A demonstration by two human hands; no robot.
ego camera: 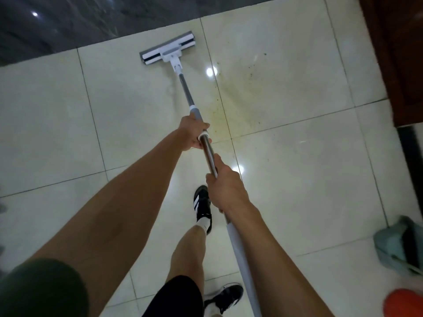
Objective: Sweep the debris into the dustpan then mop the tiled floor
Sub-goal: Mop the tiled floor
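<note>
Both hands grip a mop handle, left hand ahead, right hand behind, fingers curled round it, the mop head flat on the pale tiled floor far ahead; mopping seems underway, with yellowish smears and specks left just right of the handle.

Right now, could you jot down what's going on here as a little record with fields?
activity: mopping the tiled floor
tool: flat mop, head lying on the floor near the dark strip
left hand: grips the mop pole further down
right hand: grips the pole higher up
floor state: yellowish stain with dark specks to the right of the mop head
feet: black shoes with white stripes
nearby: green dustpan at right edge; orange object in the bottom right corner
</note>
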